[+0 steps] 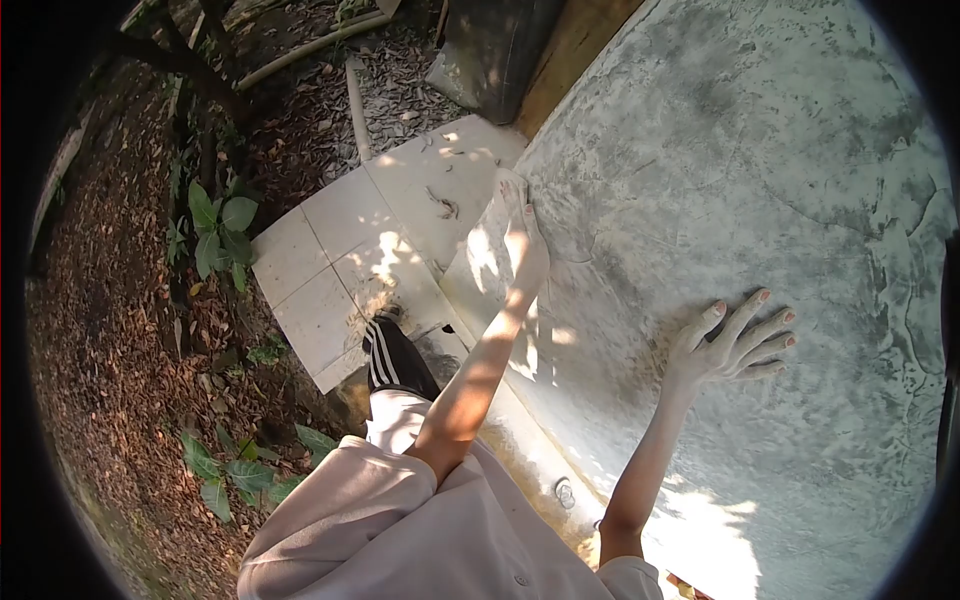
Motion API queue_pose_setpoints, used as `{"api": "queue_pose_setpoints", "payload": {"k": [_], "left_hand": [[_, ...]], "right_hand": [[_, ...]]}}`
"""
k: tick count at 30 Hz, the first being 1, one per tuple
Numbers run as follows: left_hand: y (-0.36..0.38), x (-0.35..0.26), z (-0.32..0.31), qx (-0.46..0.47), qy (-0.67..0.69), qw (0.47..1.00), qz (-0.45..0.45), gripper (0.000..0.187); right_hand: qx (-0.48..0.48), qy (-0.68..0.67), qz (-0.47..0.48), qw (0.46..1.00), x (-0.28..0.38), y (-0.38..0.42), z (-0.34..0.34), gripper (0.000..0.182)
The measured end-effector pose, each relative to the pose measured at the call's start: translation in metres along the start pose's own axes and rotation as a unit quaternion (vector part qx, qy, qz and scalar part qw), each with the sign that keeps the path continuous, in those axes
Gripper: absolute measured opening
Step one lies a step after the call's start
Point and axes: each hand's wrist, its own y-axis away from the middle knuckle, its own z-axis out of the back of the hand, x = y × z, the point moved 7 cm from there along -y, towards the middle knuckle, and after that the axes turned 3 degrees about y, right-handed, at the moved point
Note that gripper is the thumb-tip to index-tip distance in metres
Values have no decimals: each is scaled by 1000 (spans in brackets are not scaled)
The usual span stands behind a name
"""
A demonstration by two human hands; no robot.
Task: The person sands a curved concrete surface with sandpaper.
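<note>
In the head view, a mottled grey-white plastered wall [800, 190] fills the area from 12 round to 5 o'clock, its broad face turned toward the person. One edge slants up toward 1 o'clock, and the lower edge runs down toward 5 o'clock. The wall's far ends pass out of view, so its long axis cannot be told for certain.

The right hand [735, 345], just past 3 o'clock, is open and laid on the wall, fingers spread and pointing to about 2 o'clock, with a whitish coating on them.

The left hand [527, 250], near the centre toward 1 o'clock, reaches to the wall's edge. Its fingers lie close together and point to about 12 o'clock; whether they grip anything cannot be told in the bright, dappled light.

A pale ledge [530, 425] follows the wall's lower edge. Light floor tiles [300, 245] lie between 9 and 10 o'clock, and a black trouser leg [398, 362] with white stripes shows at 8. Beyond the tiles, brown leaf litter [110, 330] covers the ground at 9 o'clock. A dark panel [500, 55] stands at 12.
</note>
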Motion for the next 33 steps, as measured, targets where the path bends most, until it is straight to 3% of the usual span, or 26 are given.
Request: {"api": "queue_pose_setpoints", "payload": {"k": [1,2,4,6,7,10,12,15,16,19,21,26,29,33], "left_hand": [[6,-21,5,-4,2,1000,1,48],[14,-50,12,-12,-78,993,83,47],[15,-39,16,-21,-154,974,164,47],[-5,7,1,-33,63,997,7,48],[2,10,-3,-39,66,997,6,48],[47,12,-22,-16,4,999,-30,50],[79,-17,-25,-106,-129,966,-196,48],[78,-14,-23,-162,-217,927,-259,48],[68,-3,-20,-165,-218,926,-260,48],[22,11,-1,-95,-41,981,-161,47],[7,21,15,-87,-37,994,57,39],[5,46,10,-119,18,993,10,39],[39,24,-8,-71,-45,992,-94,40],[60,-6,-16,-89,34,992,-82,36]], "right_hand": [[7,4,-2,1000,-1,0,-2,49],[13,9,-6,1000,-1,0,-4,50],[11,11,-2,1000,-2,3,-6,50],[8,9,5,1000,0,2,-5,50],[10,5,0,1000,1,1,-4,49],[10,-6,0,1000,2,-1,-3,48],[8,-17,-1,1000,2,-1,-1,47],[13,-20,-2,1000,3,-2,-1,47],[8,-16,-1,1000,3,-2,-1,46],[5,-11,5,1000,2,-1,-2,46],[11,-8,3,1000,2,-2,-2,47],[10,-22,-9,1000,6,-2,-2,48],[10,-10,-4,1000,6,2,-4,48],[-1,-10,2,1000,10,2,-5,49]]}}
